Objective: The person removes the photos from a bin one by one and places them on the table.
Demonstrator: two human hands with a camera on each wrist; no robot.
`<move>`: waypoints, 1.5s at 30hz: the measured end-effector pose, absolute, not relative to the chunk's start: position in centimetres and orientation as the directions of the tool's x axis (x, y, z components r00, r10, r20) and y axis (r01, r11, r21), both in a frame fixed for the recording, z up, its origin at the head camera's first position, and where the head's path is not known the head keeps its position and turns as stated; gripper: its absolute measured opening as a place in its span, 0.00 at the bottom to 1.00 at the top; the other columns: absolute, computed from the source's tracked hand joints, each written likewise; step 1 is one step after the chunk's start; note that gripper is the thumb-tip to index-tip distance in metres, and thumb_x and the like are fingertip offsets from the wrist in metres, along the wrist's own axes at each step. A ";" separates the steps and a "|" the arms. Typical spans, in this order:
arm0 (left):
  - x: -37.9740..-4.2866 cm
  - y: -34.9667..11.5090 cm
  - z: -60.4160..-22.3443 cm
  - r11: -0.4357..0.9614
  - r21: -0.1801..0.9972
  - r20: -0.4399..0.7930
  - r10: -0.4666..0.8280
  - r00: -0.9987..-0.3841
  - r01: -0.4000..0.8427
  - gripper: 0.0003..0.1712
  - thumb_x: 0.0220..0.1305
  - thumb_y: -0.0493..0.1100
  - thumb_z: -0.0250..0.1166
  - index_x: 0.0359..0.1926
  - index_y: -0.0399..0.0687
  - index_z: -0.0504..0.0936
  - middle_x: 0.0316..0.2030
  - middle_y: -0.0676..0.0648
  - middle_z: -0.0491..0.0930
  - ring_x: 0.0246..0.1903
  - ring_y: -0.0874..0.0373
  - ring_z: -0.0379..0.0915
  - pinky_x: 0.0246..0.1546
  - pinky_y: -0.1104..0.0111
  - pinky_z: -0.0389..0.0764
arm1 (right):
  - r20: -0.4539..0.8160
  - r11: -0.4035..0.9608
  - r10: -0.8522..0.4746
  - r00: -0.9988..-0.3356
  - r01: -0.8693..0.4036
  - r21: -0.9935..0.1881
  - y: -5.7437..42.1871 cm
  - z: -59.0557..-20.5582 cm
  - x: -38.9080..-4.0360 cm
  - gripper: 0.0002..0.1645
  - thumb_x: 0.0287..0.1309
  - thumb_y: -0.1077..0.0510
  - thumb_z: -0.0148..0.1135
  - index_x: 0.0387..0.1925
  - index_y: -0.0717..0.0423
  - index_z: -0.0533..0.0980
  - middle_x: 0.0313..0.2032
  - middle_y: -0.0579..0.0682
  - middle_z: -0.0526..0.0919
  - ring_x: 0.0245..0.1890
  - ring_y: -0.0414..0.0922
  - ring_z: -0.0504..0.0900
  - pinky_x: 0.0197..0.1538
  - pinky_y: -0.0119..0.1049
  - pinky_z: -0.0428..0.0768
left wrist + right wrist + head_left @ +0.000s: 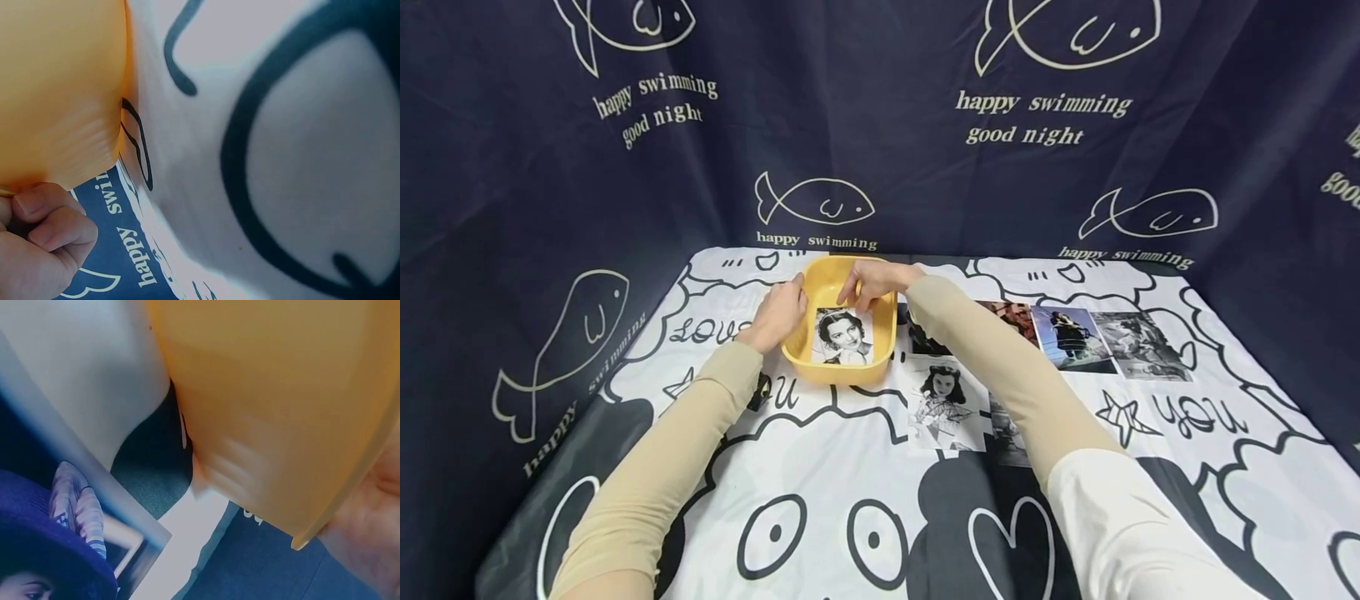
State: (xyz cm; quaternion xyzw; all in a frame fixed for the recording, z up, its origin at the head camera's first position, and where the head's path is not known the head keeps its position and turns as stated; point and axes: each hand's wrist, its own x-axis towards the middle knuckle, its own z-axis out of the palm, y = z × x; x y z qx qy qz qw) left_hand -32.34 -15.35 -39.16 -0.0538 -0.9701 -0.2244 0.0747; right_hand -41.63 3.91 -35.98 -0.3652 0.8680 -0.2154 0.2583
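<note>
A yellow plastic basin [838, 374] stands on the patterned cloth. Its left rim is gripped by my left hand [781, 312], with curled fingers [47, 228] against the wall in the left wrist view. Inside the basin a black-and-white portrait photo [844, 337] lies face up. My right hand [876, 281] reaches in over the right rim, its fingers pointing down and spread, fingertips right at the photo's top edge. In the right wrist view the basin wall [269, 406] hides these fingers, leaving only part of the palm visible.
Right of the basin lie several photos: a black-and-white portrait [946, 404], a colour photo of a dark-dressed figure [1071, 340], a grey one [1138, 346] and others partly under my right sleeve [1000, 358]. A dark blue curtain [910, 167] hangs behind the cloth [820, 492].
</note>
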 end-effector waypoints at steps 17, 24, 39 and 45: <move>-32.3 -15.3 -39.2 0.895 0.424 0.163 0.072 -0.984 0.136 0.22 0.72 0.40 0.43 0.62 0.38 0.68 0.39 0.33 0.79 0.29 0.44 0.77 0.33 0.55 0.80 | -0.282 0.645 -0.748 -0.601 -0.557 -0.524 3.4 -36.6 -41.6 0.22 0.43 0.68 0.74 0.45 0.59 0.84 0.24 0.43 0.76 0.20 0.34 0.75 0.35 0.34 0.81; -32.4 -15.3 -39.2 0.895 0.422 0.171 0.079 -0.982 0.145 0.22 0.71 0.39 0.43 0.61 0.36 0.68 0.35 0.34 0.78 0.27 0.46 0.75 0.30 0.58 0.79 | -0.261 0.648 -0.744 -0.615 -0.570 -0.505 3.4 -36.7 -41.6 0.20 0.43 0.66 0.75 0.43 0.58 0.85 0.24 0.43 0.78 0.20 0.34 0.76 0.35 0.33 0.82; -32.4 -15.3 -39.1 0.902 0.411 0.160 0.072 -0.984 0.132 0.21 0.72 0.39 0.43 0.60 0.37 0.69 0.37 0.34 0.79 0.28 0.46 0.76 0.29 0.58 0.79 | -0.300 0.723 -0.685 -0.664 -0.569 -0.393 3.0 -36.9 -41.6 0.20 0.41 0.61 0.78 0.39 0.57 0.81 0.32 0.46 0.81 0.23 0.34 0.75 0.29 0.22 0.74; -32.4 -15.3 -39.1 0.900 0.415 0.163 0.072 -0.984 0.134 0.21 0.72 0.39 0.43 0.62 0.37 0.68 0.37 0.34 0.79 0.28 0.45 0.76 0.29 0.58 0.79 | -0.324 0.732 -0.679 -0.659 -0.570 -0.374 3.0 -36.8 -41.5 0.18 0.43 0.59 0.77 0.38 0.55 0.79 0.34 0.46 0.78 0.26 0.36 0.73 0.30 0.23 0.72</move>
